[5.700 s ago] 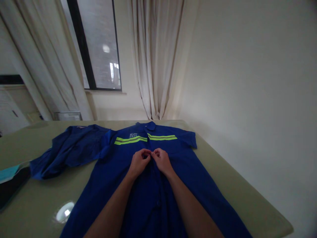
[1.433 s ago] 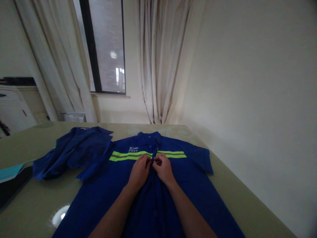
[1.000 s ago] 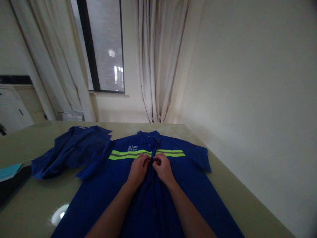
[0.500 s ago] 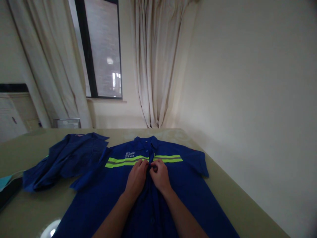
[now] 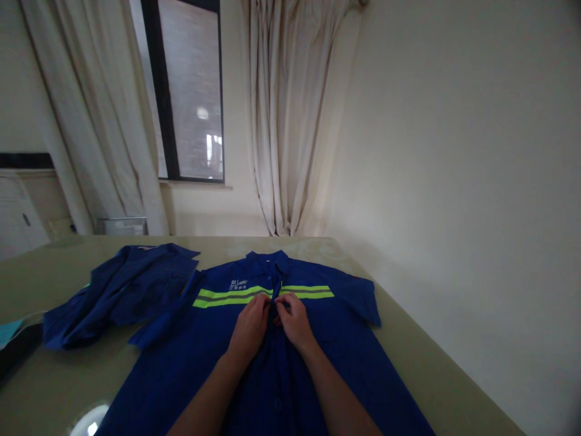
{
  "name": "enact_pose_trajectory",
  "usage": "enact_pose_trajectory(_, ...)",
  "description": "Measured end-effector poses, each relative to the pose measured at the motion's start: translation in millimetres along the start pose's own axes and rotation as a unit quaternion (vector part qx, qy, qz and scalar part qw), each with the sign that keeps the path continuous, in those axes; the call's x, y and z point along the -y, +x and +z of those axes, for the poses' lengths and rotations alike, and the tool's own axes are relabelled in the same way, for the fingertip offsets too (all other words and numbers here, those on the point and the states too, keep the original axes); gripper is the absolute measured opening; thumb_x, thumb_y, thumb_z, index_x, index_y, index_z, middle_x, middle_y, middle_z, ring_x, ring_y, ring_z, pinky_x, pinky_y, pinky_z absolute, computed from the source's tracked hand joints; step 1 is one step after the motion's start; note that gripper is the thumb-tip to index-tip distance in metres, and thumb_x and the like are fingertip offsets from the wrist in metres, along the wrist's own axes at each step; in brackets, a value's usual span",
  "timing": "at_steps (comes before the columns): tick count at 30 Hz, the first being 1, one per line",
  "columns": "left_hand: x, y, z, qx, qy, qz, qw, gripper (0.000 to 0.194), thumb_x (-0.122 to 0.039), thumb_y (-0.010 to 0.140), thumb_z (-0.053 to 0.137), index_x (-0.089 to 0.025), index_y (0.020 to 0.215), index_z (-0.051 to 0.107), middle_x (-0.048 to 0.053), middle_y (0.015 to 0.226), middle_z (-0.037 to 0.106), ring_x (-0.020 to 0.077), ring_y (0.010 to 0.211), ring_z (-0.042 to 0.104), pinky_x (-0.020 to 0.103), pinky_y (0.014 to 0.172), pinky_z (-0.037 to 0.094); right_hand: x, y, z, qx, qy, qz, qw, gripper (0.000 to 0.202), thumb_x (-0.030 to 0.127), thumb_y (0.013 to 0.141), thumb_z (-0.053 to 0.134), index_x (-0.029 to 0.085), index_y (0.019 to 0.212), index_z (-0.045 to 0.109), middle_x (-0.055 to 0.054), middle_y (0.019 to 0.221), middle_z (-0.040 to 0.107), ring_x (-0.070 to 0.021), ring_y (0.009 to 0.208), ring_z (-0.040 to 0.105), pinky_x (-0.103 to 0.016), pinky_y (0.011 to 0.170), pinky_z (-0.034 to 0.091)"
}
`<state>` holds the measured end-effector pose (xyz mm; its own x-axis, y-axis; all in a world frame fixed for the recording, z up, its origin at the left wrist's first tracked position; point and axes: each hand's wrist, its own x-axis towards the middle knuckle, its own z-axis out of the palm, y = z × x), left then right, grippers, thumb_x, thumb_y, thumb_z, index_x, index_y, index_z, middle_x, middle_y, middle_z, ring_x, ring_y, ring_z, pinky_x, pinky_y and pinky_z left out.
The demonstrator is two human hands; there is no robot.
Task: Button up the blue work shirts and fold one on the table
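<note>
A blue short-sleeved work shirt (image 5: 345, 339) lies spread on its back, collar away from me, with a yellow-green and grey reflective stripe (image 5: 308, 292) across the chest and a white printed logo on the left. At the middle of the chest, my left hand (image 5: 251, 324) pinches the edge of the front opening just below the stripe. Close beside it, my right hand (image 5: 294, 321) has its thumb and fingertips closed on the other side of the same opening. Whatever button lies between the fingertips is hidden. A lower button (image 5: 278, 404) shows on the front placket.
Another blue garment (image 5: 131, 290) lies crumpled to the left on the greenish table (image 5: 454, 369). A black item (image 5: 22, 351) with a light-blue piece sits at the far left edge. The wall (image 5: 454, 181) borders the table's right side; curtains (image 5: 285, 121) hang behind.
The fingers of my right hand have shifted slightly at the placket and uncurled a little. My left hand stays almost in place, and the shirt lies nearly as before.
</note>
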<state>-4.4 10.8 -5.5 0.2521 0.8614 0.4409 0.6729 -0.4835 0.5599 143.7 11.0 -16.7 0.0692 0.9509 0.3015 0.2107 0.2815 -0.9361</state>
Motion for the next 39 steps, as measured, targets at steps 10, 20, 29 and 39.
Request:
enact_pose_trajectory(10, 7, 2, 4.2, -0.008, -0.069, -0.003, 0.998, 0.021, -0.039, 0.099, 0.052, -0.024, 0.107, 0.063, 0.006, 0.105, 0.073, 0.0238, 0.099, 0.068, 0.037, 0.088, 0.051, -2, 4, 3, 0.002, -0.041, 0.014, 0.999, 0.017, 0.019, 0.076, 0.057, 0.019, 0.091, 0.065, 0.000, 0.079, 0.066, -0.0127, 0.050, 0.060, -0.021, 0.045, 0.044)
enact_pose_trajectory(20, 11, 6, 2.3, -0.010, -0.137, -0.048, 0.989, 0.016, -0.027, 0.091, 0.053, -0.023, 0.095, 0.068, 0.006, 0.096, 0.076, 0.0235, 0.092, 0.071, 0.034, 0.085, 0.051, 2, 3, 4, -0.001, -0.143, -0.016, 0.990, 0.009, 0.015, 0.077, 0.063, 0.018, 0.082, 0.070, 0.000, 0.070, 0.066, -0.0142, 0.062, 0.059, -0.023, 0.059, 0.043)
enact_pose_trajectory(29, 17, 10, -0.9, -0.031, -0.189, -0.103, 0.976, 0.021, -0.035, 0.084, 0.059, -0.022, 0.091, 0.074, 0.003, 0.090, 0.080, 0.0232, 0.086, 0.075, 0.033, 0.081, 0.055, 5, 1, 5, -0.013, -0.151, 0.018, 0.988, 0.006, 0.018, 0.077, 0.068, 0.018, 0.082, 0.071, 0.000, 0.068, 0.066, -0.0147, 0.061, 0.059, -0.023, 0.059, 0.042)
enact_pose_trajectory(39, 20, 10, 2.3, -0.032, -0.214, -0.093, 0.972, 0.024, -0.036, 0.085, 0.059, -0.021, 0.096, 0.074, 0.006, 0.097, 0.081, 0.0245, 0.093, 0.075, 0.037, 0.087, 0.057, 8, 0, 4, -0.025, -0.136, 0.013, 0.990, 0.010, 0.027, 0.084, 0.065, 0.018, 0.082, 0.070, -0.001, 0.069, 0.068, -0.0165, 0.062, 0.062, -0.024, 0.057, 0.044)
